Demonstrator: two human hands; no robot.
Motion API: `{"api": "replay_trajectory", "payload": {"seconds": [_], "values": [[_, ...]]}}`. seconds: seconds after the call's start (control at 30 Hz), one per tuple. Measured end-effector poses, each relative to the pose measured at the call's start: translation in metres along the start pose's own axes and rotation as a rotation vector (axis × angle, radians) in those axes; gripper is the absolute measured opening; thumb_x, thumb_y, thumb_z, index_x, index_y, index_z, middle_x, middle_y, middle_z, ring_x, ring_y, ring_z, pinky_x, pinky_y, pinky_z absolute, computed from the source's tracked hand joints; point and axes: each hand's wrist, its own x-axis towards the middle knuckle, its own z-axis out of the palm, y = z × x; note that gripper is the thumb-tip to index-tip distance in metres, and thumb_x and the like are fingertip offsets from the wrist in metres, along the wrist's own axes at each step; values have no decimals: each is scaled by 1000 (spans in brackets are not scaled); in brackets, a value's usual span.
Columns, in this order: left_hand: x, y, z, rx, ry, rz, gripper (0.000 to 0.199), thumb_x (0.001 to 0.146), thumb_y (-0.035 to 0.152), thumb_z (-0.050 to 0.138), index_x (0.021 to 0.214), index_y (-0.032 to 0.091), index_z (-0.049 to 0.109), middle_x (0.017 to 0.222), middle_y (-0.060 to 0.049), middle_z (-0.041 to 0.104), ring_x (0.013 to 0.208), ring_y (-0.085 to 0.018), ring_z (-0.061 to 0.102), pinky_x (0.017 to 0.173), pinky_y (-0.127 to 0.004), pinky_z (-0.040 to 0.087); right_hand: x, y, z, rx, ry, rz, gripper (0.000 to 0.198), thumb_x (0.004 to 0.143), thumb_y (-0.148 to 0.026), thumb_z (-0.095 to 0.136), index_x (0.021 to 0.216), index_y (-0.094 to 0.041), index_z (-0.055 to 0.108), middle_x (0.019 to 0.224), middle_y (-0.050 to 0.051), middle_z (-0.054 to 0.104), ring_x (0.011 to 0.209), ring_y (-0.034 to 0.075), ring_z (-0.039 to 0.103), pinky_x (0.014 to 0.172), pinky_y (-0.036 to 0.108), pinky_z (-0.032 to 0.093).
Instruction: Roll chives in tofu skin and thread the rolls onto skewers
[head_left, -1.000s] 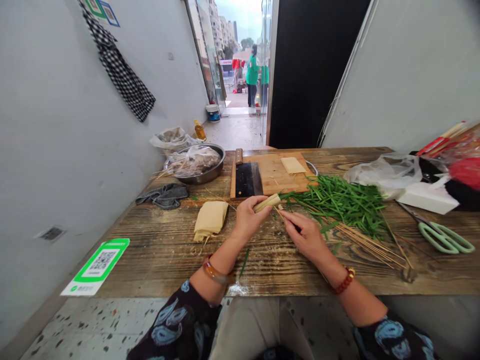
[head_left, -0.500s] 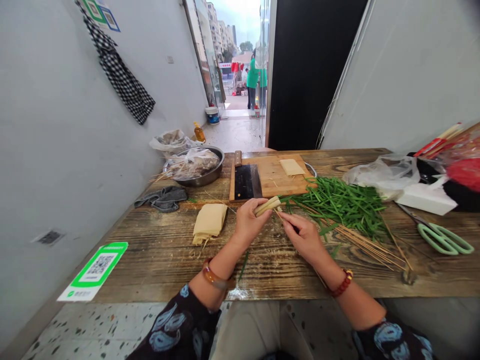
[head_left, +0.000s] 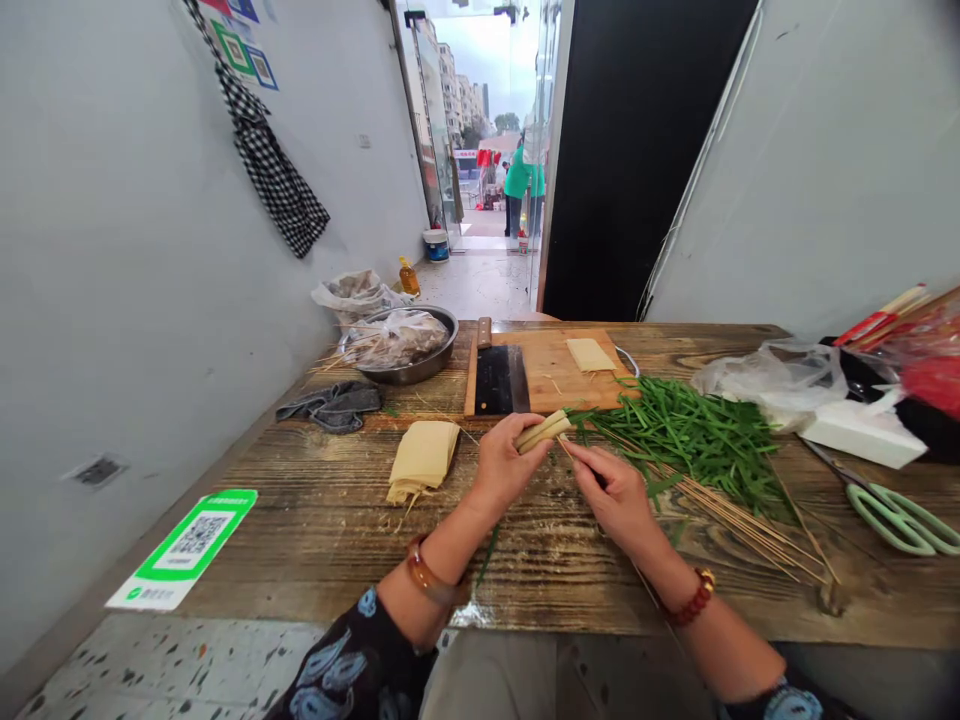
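Observation:
My left hand (head_left: 510, 460) is closed around pale yellow rolls of tofu sheet (head_left: 545, 430), their ends pointing up and to the right. Just right of it, my right hand (head_left: 611, 490) pinches a thin bamboo skewer (head_left: 568, 443), its tip close to the rolls; whether it has entered them I cannot tell. The skewer's lower end runs below my right wrist. A stack of square tofu sheets (head_left: 424, 455) lies to the left of my left hand. Cut green leaves (head_left: 697, 430) are piled to the right, with loose skewers (head_left: 739, 520) beside them.
Behind my hands, a cleaver (head_left: 502, 380) and a few sheets (head_left: 590, 354) rest on a cutting board (head_left: 551, 350). A metal basin (head_left: 420, 372) with a plastic bag stands back left, near a grey cloth (head_left: 334, 405). Green-handled scissors (head_left: 900, 518) lie at the right.
The camera view has tilted up slightly, so everything sits a little lower and to the right. Both hands keep nearly the same hold on the rolls and the skewer.

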Motion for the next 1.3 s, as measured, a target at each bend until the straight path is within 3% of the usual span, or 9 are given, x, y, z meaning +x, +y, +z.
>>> {"api": "replay_trajectory", "payload": {"seconds": [0.1, 0.3, 0.63, 0.9, 1.3], "values": [[-1, 1, -1, -4, 18, 1, 25, 71, 14, 70, 95, 18, 63, 93, -3, 70, 84, -16, 64, 80, -29, 51, -2, 0, -1, -4, -13, -8, 31, 90, -24, 47, 113, -22, 67, 95, 6, 70, 87, 18, 64, 76, 30, 52], [-5, 6, -6, 9, -15, 129, 21, 76, 17, 68, 96, 19, 62, 90, -3, 68, 85, -17, 63, 79, -28, 49, -4, -3, -5, -29, 3, -51, 30, 90, -22, 49, 114, -22, 67, 86, 4, 68, 78, 16, 63, 71, 27, 52], [-2, 8, -7, -6, -3, 128, 19, 74, 14, 66, 92, 19, 62, 86, -2, 67, 81, -15, 62, 75, -26, 48, -5, -5, -5, -37, 36, -56, 25, 89, -24, 52, 106, -20, 70, 76, 3, 66, 70, 15, 61, 63, 25, 50], [-1, 10, -7, -8, 10, 75, 19, 71, 12, 66, 89, 18, 63, 85, -1, 68, 77, -15, 63, 74, -26, 49, -3, -9, -6, -14, 20, -76, 27, 89, -20, 51, 108, -21, 70, 77, 2, 65, 70, 13, 60, 65, 23, 49], [-3, 8, -8, 9, -15, 159, 17, 74, 13, 66, 90, 18, 61, 85, -2, 67, 79, -15, 62, 74, -26, 49, -3, -5, -12, -12, -22, 4, 19, 90, -25, 52, 94, -19, 70, 79, 4, 67, 70, 15, 60, 65, 26, 46]]}}
